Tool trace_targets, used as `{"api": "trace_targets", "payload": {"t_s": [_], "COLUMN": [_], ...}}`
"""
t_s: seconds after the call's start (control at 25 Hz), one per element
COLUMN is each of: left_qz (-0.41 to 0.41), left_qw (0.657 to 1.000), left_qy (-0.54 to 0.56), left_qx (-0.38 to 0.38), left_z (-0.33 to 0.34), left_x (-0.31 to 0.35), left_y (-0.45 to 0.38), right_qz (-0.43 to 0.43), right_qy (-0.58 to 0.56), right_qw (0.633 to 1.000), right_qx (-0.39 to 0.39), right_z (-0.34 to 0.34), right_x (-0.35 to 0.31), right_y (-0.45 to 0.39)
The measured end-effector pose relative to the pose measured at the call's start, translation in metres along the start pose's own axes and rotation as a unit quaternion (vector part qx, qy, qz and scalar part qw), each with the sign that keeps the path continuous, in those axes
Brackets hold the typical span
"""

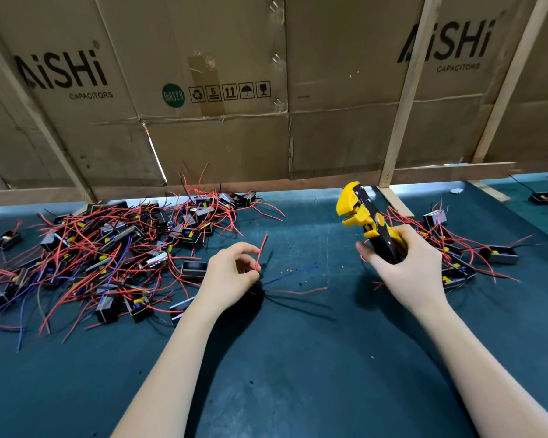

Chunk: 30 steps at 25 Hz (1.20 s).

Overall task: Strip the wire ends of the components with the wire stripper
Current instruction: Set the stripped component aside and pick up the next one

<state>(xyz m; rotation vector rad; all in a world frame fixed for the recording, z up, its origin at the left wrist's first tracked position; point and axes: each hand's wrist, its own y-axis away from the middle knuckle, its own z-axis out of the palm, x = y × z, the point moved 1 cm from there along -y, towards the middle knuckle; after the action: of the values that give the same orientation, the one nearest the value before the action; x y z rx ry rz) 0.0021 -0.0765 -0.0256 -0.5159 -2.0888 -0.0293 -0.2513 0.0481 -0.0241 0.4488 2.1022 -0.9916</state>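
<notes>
My right hand point(405, 267) grips the handles of a yellow and black wire stripper point(363, 216), jaws pointing up and away from me. My left hand point(231, 273) pinches a red wire point(262, 249) that stands up between finger and thumb. The component it belongs to is hidden under the hand; blue and red wires point(291, 275) trail out to the right on the mat. The stripper's jaws are well to the right of the red wire's tip, apart from it.
A big heap of black components with red and blue wires point(108, 248) covers the left of the teal mat point(298, 358). A smaller group point(475, 251) lies right of my right hand. Cardboard walls point(222, 137) and wooden battens point(402, 121) close the back.
</notes>
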Motion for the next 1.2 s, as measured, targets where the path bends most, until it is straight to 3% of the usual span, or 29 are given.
{"api": "trace_targets", "payload": {"t_s": [0.12, 0.28, 0.48, 0.6, 0.8, 0.96, 1.2], "left_qz": [-0.020, 0.028, 0.080, 0.119, 0.103, 0.058, 0.002], "left_qw": [0.999, 0.996, 0.991, 0.980, 0.982, 0.998, 0.961], "left_qy": [0.037, 0.081, -0.029, -0.142, -0.155, 0.028, 0.277], "left_qx": [-0.010, -0.019, -0.108, -0.073, -0.034, 0.002, -0.024], "left_z": [-0.001, 0.003, 0.020, 0.029, 0.033, 0.023, 0.030], "left_x": [-0.001, 0.010, 0.015, 0.017, 0.018, 0.022, 0.025], "left_y": [-0.001, 0.001, 0.013, 0.013, 0.012, 0.009, 0.013], "right_qz": [-0.017, -0.045, -0.016, -0.005, -0.004, -0.012, -0.008], "right_qy": [0.063, 0.221, 0.297, 0.299, 0.309, 0.316, 0.330], "right_qw": [0.998, 0.974, 0.955, 0.954, 0.951, 0.949, 0.944], "right_qx": [0.010, 0.016, -0.011, -0.012, -0.020, -0.015, -0.015], "right_z": [-0.001, 0.001, 0.004, 0.004, 0.003, 0.004, 0.007], "right_x": [-0.002, -0.002, 0.006, 0.006, 0.006, 0.006, 0.013], "right_y": [0.000, 0.000, 0.001, 0.001, 0.002, 0.001, 0.005]}}
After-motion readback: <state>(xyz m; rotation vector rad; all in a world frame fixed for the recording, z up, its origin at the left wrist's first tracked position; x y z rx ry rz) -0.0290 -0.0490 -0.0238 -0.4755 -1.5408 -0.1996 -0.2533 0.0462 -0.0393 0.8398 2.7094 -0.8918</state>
